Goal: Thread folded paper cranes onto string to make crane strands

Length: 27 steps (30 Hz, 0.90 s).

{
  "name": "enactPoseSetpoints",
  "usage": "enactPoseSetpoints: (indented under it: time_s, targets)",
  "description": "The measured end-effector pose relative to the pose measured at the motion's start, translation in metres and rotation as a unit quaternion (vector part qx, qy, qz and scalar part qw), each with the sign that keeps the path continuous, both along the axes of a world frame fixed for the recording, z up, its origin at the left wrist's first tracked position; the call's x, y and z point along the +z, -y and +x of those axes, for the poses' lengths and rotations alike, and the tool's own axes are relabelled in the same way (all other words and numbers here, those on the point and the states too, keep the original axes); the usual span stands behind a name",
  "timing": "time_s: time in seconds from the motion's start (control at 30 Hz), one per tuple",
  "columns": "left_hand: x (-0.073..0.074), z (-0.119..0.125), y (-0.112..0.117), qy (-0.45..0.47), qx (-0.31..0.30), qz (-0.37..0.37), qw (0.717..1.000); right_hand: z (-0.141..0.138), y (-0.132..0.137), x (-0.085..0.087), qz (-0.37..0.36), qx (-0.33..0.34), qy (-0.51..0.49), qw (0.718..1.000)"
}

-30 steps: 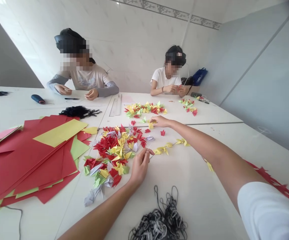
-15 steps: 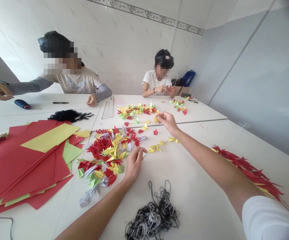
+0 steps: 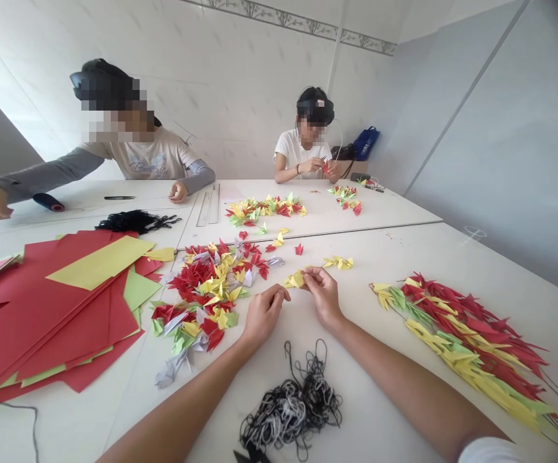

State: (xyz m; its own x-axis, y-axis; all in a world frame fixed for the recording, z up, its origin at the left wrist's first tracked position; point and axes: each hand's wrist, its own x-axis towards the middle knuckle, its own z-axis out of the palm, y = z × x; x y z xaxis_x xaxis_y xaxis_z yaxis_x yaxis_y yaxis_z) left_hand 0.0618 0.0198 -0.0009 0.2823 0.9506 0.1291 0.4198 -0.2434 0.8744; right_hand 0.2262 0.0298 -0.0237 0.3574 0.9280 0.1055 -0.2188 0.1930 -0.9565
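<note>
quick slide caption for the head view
Right hand pinches a yellow paper crane, left hand pinched shut beside it, next to a pile of folded cranes.

Three heaps of folded pieces lay out: the largest heap (image 3: 211, 283), a second heap (image 3: 264, 209) and third heap (image 3: 346, 196) beyond it. Left of it lay one stack of sheets (image 3: 57, 302); right, one short strand (image 3: 296, 280) and one garland bundle (image 3: 467, 341); before it one near thread tangle (image 3: 291, 411), beyond it one far thread tangle (image 3: 134, 222)

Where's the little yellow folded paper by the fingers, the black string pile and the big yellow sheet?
yellow folded paper (image 3: 294, 279): head view, on the middle of the folded piece.
black string pile (image 3: 291, 411): head view, on the middle of the tangle.
big yellow sheet (image 3: 100, 260): head view, on its flat middle.
</note>
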Motion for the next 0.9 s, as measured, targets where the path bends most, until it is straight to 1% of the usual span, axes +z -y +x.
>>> enactPoseSetpoints:
  time_s: [0.2, 0.53, 0.9]
  targets:
    - [0.0009, 0.0011, -0.0004, -0.026, -0.012, 0.003, 1.0, 0.0014, 0.002, -0.0004, 0.005, 0.034, -0.005, 0.999]
    - [0.0, 0.0022, 0.0008, -0.064, -0.017, 0.003, 0.998, 0.0031, 0.0, 0.0001, 0.001, 0.023, -0.037, 0.999]
    - [0.0005, 0.002, 0.0009, -0.055, -0.018, 0.01, 0.998, 0.0036, -0.0003, -0.0019, 0.002, 0.016, -0.023, 1.0]
